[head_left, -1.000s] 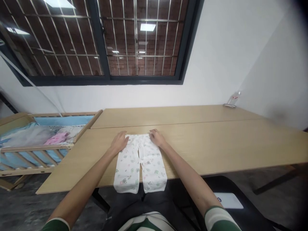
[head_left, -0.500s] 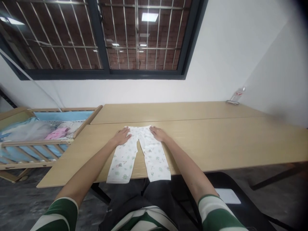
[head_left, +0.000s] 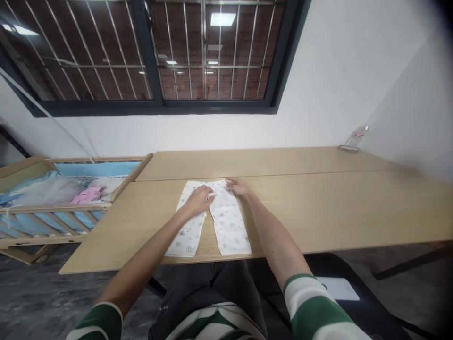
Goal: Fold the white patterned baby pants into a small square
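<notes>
Small white baby trousers (head_left: 226,222) with a pale green print lie flat on the light wooden table (head_left: 318,208), waistband away from me, legs spread toward the near edge. My left hand (head_left: 198,200) rests palm down on the middle of the garment near the crotch, fingers stretched out. At the right corner of the waistband my right hand (head_left: 238,186) lies flat on the cloth with its fingers extended. Neither hand grips the fabric.
A wooden cot (head_left: 53,198) with blue lining and pink and white clothes stands left of the table. A clear plastic bottle (head_left: 356,138) lies at the far right corner by the wall. A dark chair with a white object (head_left: 339,289) is at my right.
The trousers have slid further onto the table, so the leg ends no longer hang over the edge. My left hand has moved from the left waistband corner to the garment's middle.
</notes>
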The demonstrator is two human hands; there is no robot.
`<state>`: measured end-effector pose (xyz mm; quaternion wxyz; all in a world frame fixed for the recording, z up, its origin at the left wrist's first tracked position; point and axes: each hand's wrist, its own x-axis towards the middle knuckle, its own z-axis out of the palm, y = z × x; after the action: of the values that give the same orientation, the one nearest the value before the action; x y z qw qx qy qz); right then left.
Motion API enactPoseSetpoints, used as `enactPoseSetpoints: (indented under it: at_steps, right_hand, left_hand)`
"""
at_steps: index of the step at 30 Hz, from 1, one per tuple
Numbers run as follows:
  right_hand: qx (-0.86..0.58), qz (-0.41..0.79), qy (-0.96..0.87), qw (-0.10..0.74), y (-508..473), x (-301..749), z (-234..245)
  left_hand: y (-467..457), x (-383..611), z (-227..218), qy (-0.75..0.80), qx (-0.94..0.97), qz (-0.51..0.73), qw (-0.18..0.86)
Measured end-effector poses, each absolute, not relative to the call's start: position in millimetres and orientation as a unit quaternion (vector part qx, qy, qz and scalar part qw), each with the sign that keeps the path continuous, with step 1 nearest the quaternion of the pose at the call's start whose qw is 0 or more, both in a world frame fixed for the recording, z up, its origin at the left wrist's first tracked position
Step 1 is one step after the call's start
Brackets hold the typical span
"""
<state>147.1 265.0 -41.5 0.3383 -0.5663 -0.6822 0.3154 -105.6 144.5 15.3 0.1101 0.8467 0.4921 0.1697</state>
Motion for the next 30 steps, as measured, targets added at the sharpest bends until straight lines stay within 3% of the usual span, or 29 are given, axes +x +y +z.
enactPoseSetpoints:
  at_steps: [9,21,30]
  right_hand:
    - [-0.637,0.332,-0.609,0.335,260.1,137.1,-32.8]
    - [-0.632,0.364,-0.648,0.219,238.8,150.0,9.3]
    - [-0.661,0.314,-0.631,0.257,246.8,143.0,3.2]
  left_hand:
    - [16.8,-9.0,5.7,0.397,0.892,0.09,0.197]
    - [10.5,-2.0,1.3,0.41,0.895,0.069,0.162]
    - [6.8,0.4,3.4,0.426,0.892,0.058,0.136]
